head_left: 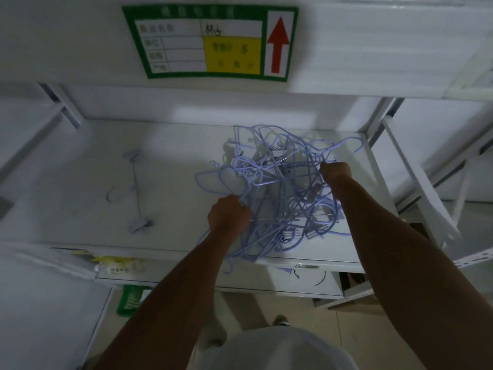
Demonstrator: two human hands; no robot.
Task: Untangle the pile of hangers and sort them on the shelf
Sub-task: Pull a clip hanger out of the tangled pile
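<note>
A tangled pile of lilac hangers [280, 182] is being gripped on the white shelf [173, 161] by both hands. The left hand [229, 213] is being clenched round several wires at the near left corner of the pile. The right hand [335, 170] is being closed round wires at the far right side, beyond and to the right of the left hand.

The bulk of the tangle is lying between the two hands and beyond the left one. Some loops are hanging over the shelf's front edge, just beside the left forearm. One hook [356, 145] is sticking out beyond the right hand toward the shelf's right edge, near the slanted white upright [417, 177].

Well to the left of the left hand, a single clip hanger [136, 188] is lying flat and apart from the pile, with bare shelf surface being left open between it and the tangle. More bare surface is showing beyond that hanger, up to the back wall.

Above both hands, a green-bordered label [210, 41] with a red arrow is being displayed on the front of the upper shelf. Below the front edge, left of the left forearm, something yellow [114, 261] is showing; what it is cannot be told.
</note>
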